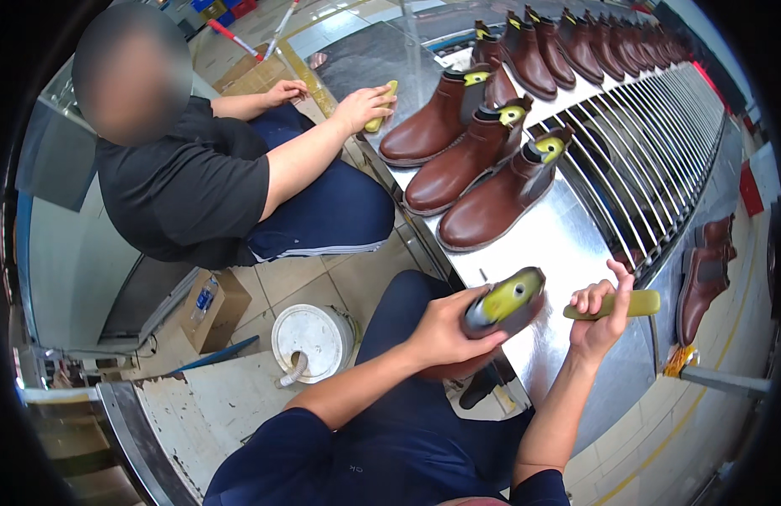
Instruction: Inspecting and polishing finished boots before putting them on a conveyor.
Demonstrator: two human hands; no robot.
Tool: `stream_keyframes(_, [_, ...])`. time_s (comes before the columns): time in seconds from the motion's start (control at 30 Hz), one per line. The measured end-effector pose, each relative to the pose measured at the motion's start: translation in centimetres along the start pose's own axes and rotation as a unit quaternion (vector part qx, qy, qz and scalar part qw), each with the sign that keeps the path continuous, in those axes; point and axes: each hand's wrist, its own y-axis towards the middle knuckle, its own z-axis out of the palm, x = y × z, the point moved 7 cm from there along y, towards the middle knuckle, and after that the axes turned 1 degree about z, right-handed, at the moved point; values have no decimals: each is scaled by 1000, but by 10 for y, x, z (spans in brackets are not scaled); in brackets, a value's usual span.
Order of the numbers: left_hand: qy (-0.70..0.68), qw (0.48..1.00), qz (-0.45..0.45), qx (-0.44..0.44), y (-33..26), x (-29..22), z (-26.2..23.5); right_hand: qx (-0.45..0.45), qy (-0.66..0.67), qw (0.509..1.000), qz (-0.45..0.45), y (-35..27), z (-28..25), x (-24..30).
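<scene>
My left hand [445,333] grips a brown ankle boot [466,368] around its upper, tilted so that its top faces me. Inside the boot's opening sits a yellow-green shoe last [502,301] with a round hole. To the right, my right hand [600,327] is closed on an olive-yellow block [639,304], long and rounded at the ends, with some fingers raised. Whether the block has bristles beneath I cannot tell. Beyond the held boot, several brown boots on lasts, the closest being a brown boot [496,211], stand upright on the metal tabletop [504,263].
Beside the tabletop runs a conveyor of metal rods [652,126], with a long row of boots [576,51] behind. At left sits a co-worker [213,177], one hand on a similar yellow block [380,118]. A white lidded bucket [302,333] and a cardboard box [213,316] stand on the floor.
</scene>
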Motion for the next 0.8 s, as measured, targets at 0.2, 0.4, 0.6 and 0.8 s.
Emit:
stream_keyframes(0.2, [-8, 998, 34, 57, -29, 38, -49, 2, 77, 996, 50, -17, 9, -32])
stream_keyframes(0.4, [12, 994, 22, 108, -40, 67, -10, -19, 162, 986, 39, -21, -6, -47])
stream_keyframes(0.6, [7, 986, -34, 166, -42, 74, -4, 4, 227, 973, 48, -7, 9, -52])
stream_keyframes(0.8, [-4, 989, 12, 145, -32, 67, -5, 8, 120, 992, 23, -6, 27, -56])
